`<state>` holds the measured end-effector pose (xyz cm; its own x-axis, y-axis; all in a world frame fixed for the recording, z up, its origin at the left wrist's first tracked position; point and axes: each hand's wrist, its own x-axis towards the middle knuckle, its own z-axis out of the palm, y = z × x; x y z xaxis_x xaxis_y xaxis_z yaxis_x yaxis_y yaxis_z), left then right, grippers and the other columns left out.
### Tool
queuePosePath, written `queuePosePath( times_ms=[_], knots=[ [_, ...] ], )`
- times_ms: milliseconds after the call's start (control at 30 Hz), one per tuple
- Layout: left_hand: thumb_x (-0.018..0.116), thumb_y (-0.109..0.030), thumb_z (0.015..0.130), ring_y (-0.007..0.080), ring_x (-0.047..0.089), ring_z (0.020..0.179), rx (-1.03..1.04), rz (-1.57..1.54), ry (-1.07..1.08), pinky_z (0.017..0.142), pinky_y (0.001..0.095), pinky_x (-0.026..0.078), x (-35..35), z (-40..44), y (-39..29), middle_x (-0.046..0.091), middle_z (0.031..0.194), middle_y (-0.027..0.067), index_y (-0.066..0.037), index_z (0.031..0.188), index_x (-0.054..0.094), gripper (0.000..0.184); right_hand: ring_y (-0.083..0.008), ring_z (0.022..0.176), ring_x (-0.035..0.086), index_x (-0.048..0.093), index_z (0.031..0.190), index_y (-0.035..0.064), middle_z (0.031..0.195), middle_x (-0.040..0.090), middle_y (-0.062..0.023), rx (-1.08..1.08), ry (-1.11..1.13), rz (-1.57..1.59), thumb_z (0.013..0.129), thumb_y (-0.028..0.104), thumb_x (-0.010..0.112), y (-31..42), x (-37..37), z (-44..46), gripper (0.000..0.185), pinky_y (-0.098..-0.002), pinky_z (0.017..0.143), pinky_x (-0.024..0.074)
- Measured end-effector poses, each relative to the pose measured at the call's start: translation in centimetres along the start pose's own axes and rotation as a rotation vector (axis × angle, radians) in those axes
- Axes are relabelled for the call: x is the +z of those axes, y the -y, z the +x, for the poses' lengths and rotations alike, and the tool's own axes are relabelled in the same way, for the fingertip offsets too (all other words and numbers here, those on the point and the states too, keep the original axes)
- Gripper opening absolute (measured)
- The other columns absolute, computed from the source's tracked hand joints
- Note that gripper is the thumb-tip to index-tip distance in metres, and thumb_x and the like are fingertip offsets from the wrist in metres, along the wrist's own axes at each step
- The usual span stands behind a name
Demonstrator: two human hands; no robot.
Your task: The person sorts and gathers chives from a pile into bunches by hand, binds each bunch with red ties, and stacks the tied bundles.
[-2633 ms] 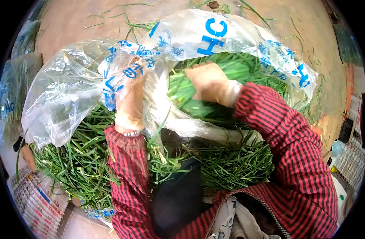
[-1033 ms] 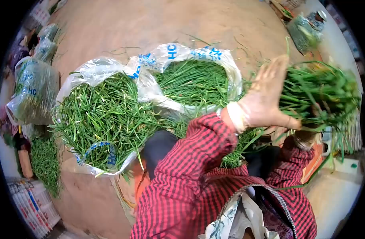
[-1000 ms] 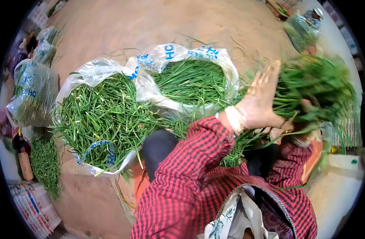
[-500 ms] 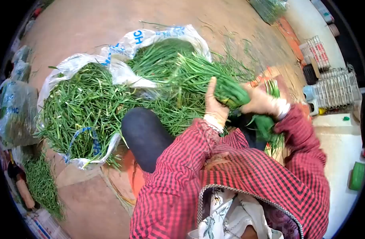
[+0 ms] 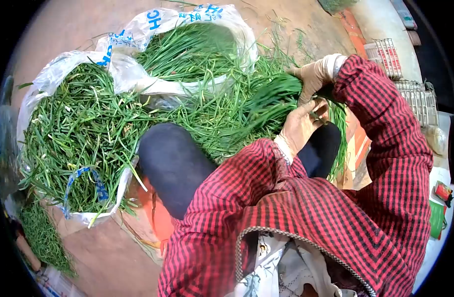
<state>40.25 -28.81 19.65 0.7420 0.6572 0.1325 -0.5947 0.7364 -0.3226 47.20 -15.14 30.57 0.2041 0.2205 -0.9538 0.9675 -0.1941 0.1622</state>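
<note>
A bunch of long green chives [image 5: 274, 99] points leftward from my hands above the leaf pile. My right hand [image 5: 316, 74] curls over its right end from above. Just below, my left hand [image 5: 302, 123] has its fingers bent against the same end of the bunch. The fingertips partly hide each other. Loose chives [image 5: 212, 116] lie in a heap beneath the bunch and in front of my knees. More chives [image 5: 340, 128] hang beside my right knee, partly behind my right arm.
On the left, an opened white plastic bag [image 5: 31, 104] brims with cut leaves. Behind it, a second bag [image 5: 187, 88] holds longer chives. Another leaf pile [image 5: 44, 237] lies at lower left. Wire racks [image 5: 417, 101] and a green box [image 5: 437, 218] are at the right.
The bunch has swung lower and its leaves now lie toward the pile. My right hand has moved up and over the bunch's end; my left hand has shifted right, below it.
</note>
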Motion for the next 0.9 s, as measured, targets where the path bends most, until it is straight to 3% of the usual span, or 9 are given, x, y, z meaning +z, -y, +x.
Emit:
queuePosePath(
  times_ms=[133, 300, 467, 533, 667, 733, 767, 867, 900],
  knots=[
    [0.051, -0.015, 0.094, 0.0229, 0.059, 0.107, -0.033, 0.082, -0.045, 0.095, 0.038, 0.046, 0.2, 0.7, 0.0, 0.062, 0.117, 0.0125, 0.002, 0.117, 0.057, 0.03, -0.0232, 0.11, 0.058, 0.007, 0.148, -0.003, 0.12, 0.061, -0.018, 0.099, -0.08, -0.161, 0.054, 0.03, 0.093, -0.8, -0.4, -1.7, 0.131, -0.0347, 0.09, 0.0487],
    [0.056, -0.017, 0.092, 0.02, 0.063, 0.099, -0.189, 0.187, -0.158, 0.089, 0.0356, 0.049, -0.6, 0.8, 1.4, 0.067, 0.108, 0.0098, 0.0, 0.117, 0.058, 0.03, -0.0236, 0.104, 0.06, 0.047, 0.134, 0.0105, 0.113, 0.065, -0.0115, 0.017, -0.071, -0.377, 0.062, 0.018, 0.082, -5.2, 2.6, 0.3, 0.08, -0.0358, 0.089, 0.0485],
    [0.06, -0.027, 0.092, 0.0163, 0.06, 0.103, -0.164, 0.574, -0.255, 0.088, 0.033, 0.047, 1.7, -0.6, 1.3, 0.062, 0.116, 0.0078, -0.004, 0.119, 0.058, 0.036, -0.0197, 0.09, 0.062, 0.049, 0.13, 0.0076, 0.104, 0.067, -0.0118, -0.247, -0.074, -0.06, 0.072, 0.006, 0.074, -9.8, 0.9, -0.3, 0.063, -0.0329, 0.079, 0.0511],
    [0.061, -0.029, 0.091, 0.0145, 0.06, 0.1, -0.204, 0.677, -0.26, 0.086, 0.0316, 0.048, 0.9, -0.9, 1.4, 0.062, 0.115, 0.0062, -0.006, 0.13, 0.048, 0.047, -0.0243, 0.072, 0.064, 0.054, 0.125, 0.0054, 0.083, 0.07, -0.0125, 0.056, -0.498, 0.021, 0.074, 0.011, 0.074, -9.1, -1.9, -2.7, 0.055, -0.0342, 0.065, 0.0534],
    [0.059, -0.025, 0.091, 0.0083, 0.061, 0.084, -0.411, 0.795, -0.295, 0.076, 0.0243, 0.048, -0.1, -1.6, 1.5, 0.065, 0.1, 0.0002, -0.005, 0.129, 0.046, 0.045, -0.0322, 0.084, 0.067, 0.055, 0.12, 0.0044, 0.093, 0.068, -0.0211, -0.22, -0.464, -0.424, 0.071, 0.018, 0.076, -7.9, 0.2, -2.0, 0.054, -0.0393, 0.075, 0.0534],
    [0.059, -0.027, 0.091, 0.0071, 0.06, 0.077, -0.582, 0.992, -0.114, 0.068, 0.0213, 0.048, -2.0, -1.4, 2.0, 0.066, 0.095, 0.0006, -0.004, 0.124, 0.051, 0.042, -0.0319, 0.088, 0.066, 0.055, 0.12, 0.0041, 0.1, 0.067, -0.0225, -0.282, -0.509, -0.391, 0.071, 0.015, 0.075, -6.0, -0.6, -3.4, 0.054, -0.0389, 0.076, 0.0532],
    [0.06, -0.027, 0.089, 0.006, 0.059, 0.073, -0.642, 1.117, -0.055, 0.062, 0.0189, 0.046, -1.1, -1.7, 1.9, 0.066, 0.091, 0.0012, -0.002, 0.118, 0.056, 0.038, -0.0324, 0.09, 0.066, 0.055, 0.12, 0.0048, 0.105, 0.065, -0.0231, -0.073, -0.693, -0.226, 0.071, 0.013, 0.073, -9.1, -3.2, -0.6, 0.053, -0.0386, 0.076, 0.0529],
    [0.062, -0.027, 0.088, 0.0099, 0.06, 0.077, -0.73, 1.376, 0.127, 0.071, 0.0238, 0.049, -0.1, -2.6, 2.4, 0.066, 0.09, 0.0048, 0.002, 0.118, 0.057, 0.042, -0.032, 0.092, 0.066, 0.056, 0.122, 0.0056, 0.105, 0.066, -0.0213, 0.083, -0.705, -0.392, 0.068, 0.014, 0.076, -7.9, -2.3, -1.7, 0.059, -0.0379, 0.076, 0.0531],
    [0.062, -0.026, 0.089, 0.0111, 0.06, 0.082, -0.758, 1.401, 0.157, 0.078, 0.0259, 0.049, 0.7, -2.7, 2.2, 0.065, 0.093, 0.0056, 0.004, 0.121, 0.056, 0.043, -0.0321, 0.095, 0.066, 0.055, 0.126, 0.0057, 0.105, 0.066, -0.0213, -0.117, -0.519, -0.458, 0.068, 0.015, 0.076, -8.1, -1.2, -2.6, 0.062, -0.037, 0.078, 0.053]
  ],
)
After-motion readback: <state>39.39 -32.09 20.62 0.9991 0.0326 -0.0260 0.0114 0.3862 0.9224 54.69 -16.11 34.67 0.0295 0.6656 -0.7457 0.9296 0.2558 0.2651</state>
